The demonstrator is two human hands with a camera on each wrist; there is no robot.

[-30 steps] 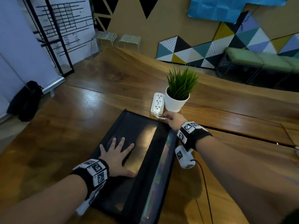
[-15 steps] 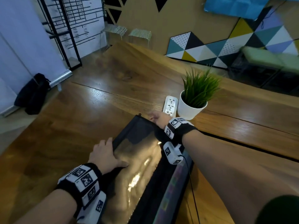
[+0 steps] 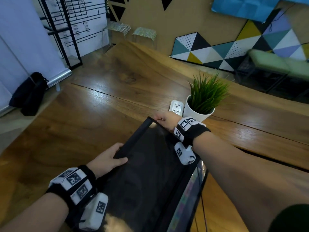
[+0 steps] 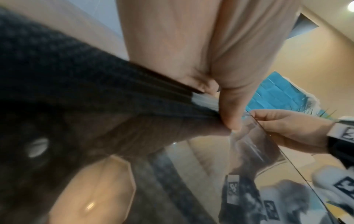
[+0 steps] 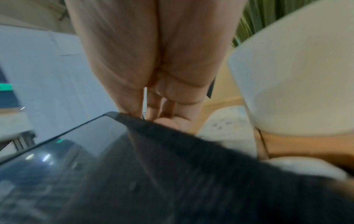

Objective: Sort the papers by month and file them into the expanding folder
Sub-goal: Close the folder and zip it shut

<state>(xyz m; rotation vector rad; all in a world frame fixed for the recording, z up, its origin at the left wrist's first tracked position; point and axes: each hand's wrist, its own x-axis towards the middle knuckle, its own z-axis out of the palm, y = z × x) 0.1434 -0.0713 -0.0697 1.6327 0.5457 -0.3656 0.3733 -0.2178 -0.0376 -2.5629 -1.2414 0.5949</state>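
Observation:
A black expanding folder [image 3: 147, 173] lies on the wooden table [image 3: 83, 114], its glossy front face up and tilted. My left hand [image 3: 110, 158] grips the folder's left edge, thumb on top and fingers under; the left wrist view shows the thumb [image 4: 229, 109] pressed on the pleated edge of the folder [image 4: 95, 94]. My right hand [image 3: 164, 121] pinches a small pull at the folder's far corner [image 5: 118, 115], fingers curled. Coloured tabs [image 3: 185, 201] show along the folder's right side. No loose papers are visible.
A white pot with a green plant [image 3: 204, 101] stands just beyond my right hand, with a white power strip [image 3: 176, 107] beside it. A seam runs across the table. Stools [image 3: 132, 30], a black bag [image 3: 28, 92] and a metal rack are past the table's far edge.
My left hand went from lying flat on the folder's face to gripping its left edge. My right hand slid left along the far edge to the corner. The folder's face has tilted up.

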